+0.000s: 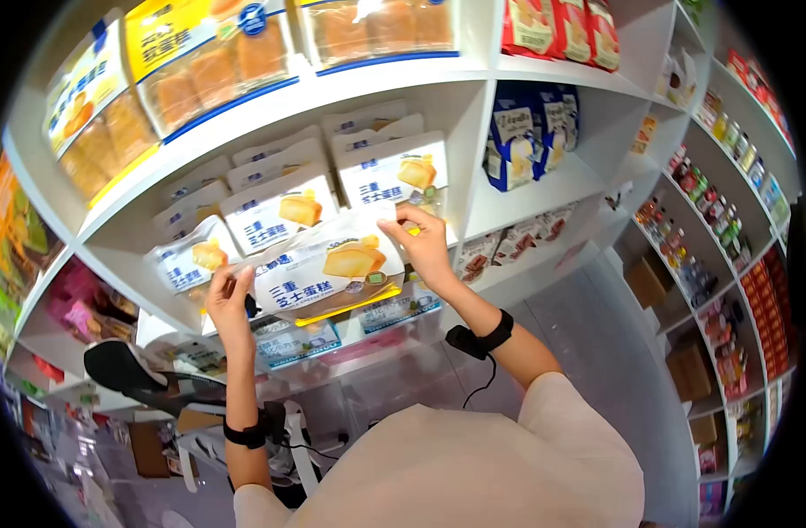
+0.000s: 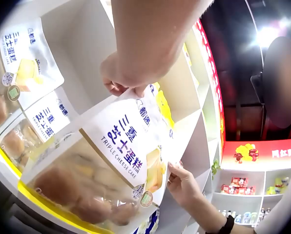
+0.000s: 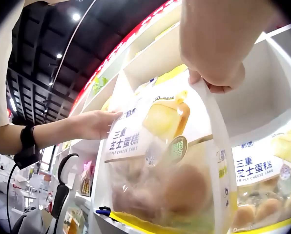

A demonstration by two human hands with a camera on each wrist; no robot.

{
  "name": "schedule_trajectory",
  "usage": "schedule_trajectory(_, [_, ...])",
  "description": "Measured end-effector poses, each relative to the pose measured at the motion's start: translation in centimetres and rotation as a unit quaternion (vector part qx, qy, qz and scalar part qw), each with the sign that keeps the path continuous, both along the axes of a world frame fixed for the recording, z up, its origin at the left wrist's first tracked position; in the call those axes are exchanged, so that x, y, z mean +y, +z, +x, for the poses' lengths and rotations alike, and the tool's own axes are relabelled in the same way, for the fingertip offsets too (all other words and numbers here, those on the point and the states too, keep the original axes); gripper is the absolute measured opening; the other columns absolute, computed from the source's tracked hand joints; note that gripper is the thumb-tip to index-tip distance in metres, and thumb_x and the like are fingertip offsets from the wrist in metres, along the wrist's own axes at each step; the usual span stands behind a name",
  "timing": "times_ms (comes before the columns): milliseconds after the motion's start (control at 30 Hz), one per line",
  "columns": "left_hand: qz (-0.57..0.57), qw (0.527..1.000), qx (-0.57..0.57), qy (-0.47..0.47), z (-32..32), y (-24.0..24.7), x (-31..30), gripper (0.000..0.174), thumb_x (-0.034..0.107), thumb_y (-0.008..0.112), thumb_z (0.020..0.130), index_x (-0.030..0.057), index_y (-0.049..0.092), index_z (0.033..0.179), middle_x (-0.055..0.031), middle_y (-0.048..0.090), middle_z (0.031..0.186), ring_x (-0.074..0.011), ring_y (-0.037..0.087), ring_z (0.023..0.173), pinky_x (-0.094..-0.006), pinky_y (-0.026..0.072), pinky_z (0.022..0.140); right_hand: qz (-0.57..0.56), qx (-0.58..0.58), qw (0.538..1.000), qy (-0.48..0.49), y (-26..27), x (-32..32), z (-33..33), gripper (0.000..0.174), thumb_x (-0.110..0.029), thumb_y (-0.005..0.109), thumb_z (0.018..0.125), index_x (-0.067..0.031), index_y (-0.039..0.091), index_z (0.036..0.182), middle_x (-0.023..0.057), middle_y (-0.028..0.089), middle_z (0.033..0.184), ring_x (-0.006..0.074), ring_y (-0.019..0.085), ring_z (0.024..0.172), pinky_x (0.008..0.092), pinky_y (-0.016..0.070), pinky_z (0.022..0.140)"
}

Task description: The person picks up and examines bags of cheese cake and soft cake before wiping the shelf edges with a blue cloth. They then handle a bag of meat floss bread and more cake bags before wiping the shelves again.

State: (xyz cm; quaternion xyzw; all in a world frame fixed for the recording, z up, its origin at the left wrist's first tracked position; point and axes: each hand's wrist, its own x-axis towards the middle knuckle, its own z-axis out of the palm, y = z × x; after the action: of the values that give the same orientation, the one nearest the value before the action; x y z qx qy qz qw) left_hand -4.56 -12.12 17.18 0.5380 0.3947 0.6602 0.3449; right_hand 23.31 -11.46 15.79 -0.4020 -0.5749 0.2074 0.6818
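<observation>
A white bag of cheese cake (image 1: 328, 264) with a yellow bottom edge is held up in front of the shelf. My left hand (image 1: 228, 299) pinches its top left corner, and my right hand (image 1: 423, 246) pinches the top right corner. Through the clear lower front, several round brown cakes (image 3: 184, 187) show in the right wrist view. The left wrist view has the same bag (image 2: 118, 141) slanted, fingers at both top corners. Behind it, several matching bags (image 1: 279, 207) stand in rows in the compartment; a smaller-looking one (image 1: 194, 255) leans by the left hand.
Large cake packs (image 1: 213, 57) fill the shelf above. Blue bags (image 1: 513, 136) stand in the compartment to the right, red bags (image 1: 561, 35) higher up. Light-blue packs (image 1: 394, 308) lie below. A black-backed chair (image 1: 125, 365) is at the lower left, and bottle shelves (image 1: 711, 207) line the right.
</observation>
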Motion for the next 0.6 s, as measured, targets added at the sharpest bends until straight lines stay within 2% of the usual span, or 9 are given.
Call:
schedule_trajectory(300, [-0.094, 0.994, 0.015, -0.051, 4.2, -4.2, 0.6, 0.006, 0.003, 0.067, 0.082, 0.0003, 0.063, 0.086, 0.0037, 0.058, 0.076, -0.0030, 0.047, 0.069, -0.0182, 0.0375, 0.064, -0.053, -0.049, 0.994, -0.076, -2.3, -3.4, 4.7, 0.020, -0.012, 0.072, 0.077, 0.0052, 0.060, 0.076, 0.0070, 0.058, 0.066, 0.0104, 0.051, 0.064, 0.0245, 0.0416, 0.060])
schedule_trajectory(367, [-0.106, 0.991, -0.002, -0.078, 5.3, -5.2, -0.1, 0.006, 0.003, 0.067, 0.081, 0.0007, 0.064, 0.086, 0.0034, 0.058, 0.076, -0.0032, 0.048, 0.068, -0.0181, 0.0374, 0.063, -0.110, -0.065, 0.988, -0.082, -2.8, -4.7, 5.9, 0.020, -0.011, 0.072, 0.077, 0.0050, 0.060, 0.075, 0.0080, 0.059, 0.068, 0.0109, 0.052, 0.064, 0.0248, 0.0421, 0.061])
schedule_trajectory(467, [-0.127, 0.989, 0.012, -0.075, 6.0, -7.0, -0.3, 0.006, 0.003, 0.068, 0.081, 0.0018, 0.062, 0.083, 0.0069, 0.052, 0.070, 0.0004, 0.040, 0.062, -0.0164, 0.0309, 0.056, -0.147, -0.069, 0.983, -0.083, -4.8, -4.8, 7.1, 0.019, -0.010, 0.071, 0.077, 0.0049, 0.060, 0.075, 0.0064, 0.058, 0.066, 0.0103, 0.051, 0.063, 0.0254, 0.0423, 0.061])
schedule_trajectory(567, [-0.130, 0.987, -0.057, -0.069, 6.0, -6.4, -0.5, 0.008, 0.006, 0.069, 0.081, 0.0015, 0.062, 0.082, 0.0071, 0.050, 0.069, 0.0001, 0.036, 0.061, -0.0176, 0.0284, 0.054, -0.166, -0.063, 0.982, -0.063, -3.9, -3.9, 6.5, 0.019, -0.009, 0.071, 0.077, 0.0051, 0.060, 0.074, 0.0048, 0.058, 0.065, 0.0098, 0.050, 0.063, 0.0247, 0.0414, 0.061])
schedule_trajectory(600, [-0.126, 0.989, -0.045, -0.059, 5.2, -6.2, -0.3, 0.009, 0.006, 0.070, 0.081, 0.0015, 0.062, 0.081, 0.0071, 0.048, 0.068, -0.0006, 0.035, 0.061, -0.0184, 0.0282, 0.053, -0.186, -0.079, 0.977, -0.065, -3.2, -3.5, 6.0, 0.018, -0.009, 0.071, 0.077, 0.0048, 0.061, 0.075, 0.0051, 0.058, 0.065, 0.0093, 0.050, 0.064, 0.0239, 0.0407, 0.062])
